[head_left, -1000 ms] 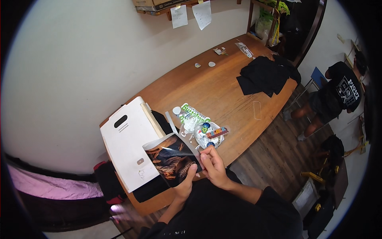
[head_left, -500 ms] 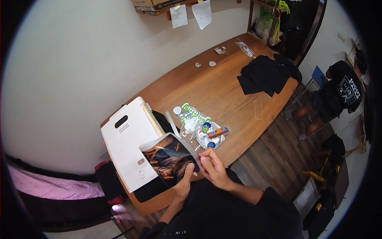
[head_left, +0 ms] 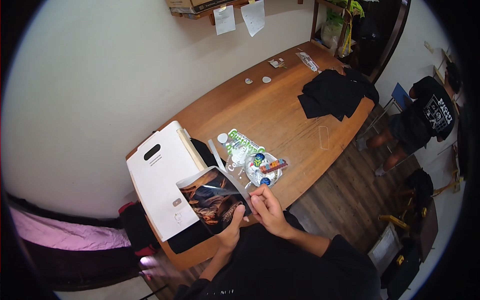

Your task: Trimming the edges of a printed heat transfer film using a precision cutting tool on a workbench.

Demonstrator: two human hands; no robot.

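Observation:
A glossy printed film sheet [head_left: 212, 195], dark with orange and brown artwork, is held up in front of me. My left hand [head_left: 231, 231] grips its near edge, the thumb lying over the print. At the right-hand edge of the sheet, my right hand [head_left: 270, 214] is closed in a pinch at a pale, thin margin. Whether a layer is lifting there is too small to tell. Just beyond lie green and white lettered transfers [head_left: 244, 144] and a round clear-and-white bundle [head_left: 255, 176] with blue balls and an orange-red lettered piece [head_left: 274, 166].
A white panel [head_left: 150, 182] with a dark oval opening rests over black cloth [head_left: 187, 240] on the wooden table [head_left: 285, 115]. Black garments [head_left: 335, 95] lie at its far end, near small cut-outs [head_left: 266, 80]. A person [head_left: 425, 115] stands at the far right.
The film sheet has tilted very slightly. Both hands keep almost the same hold on it.

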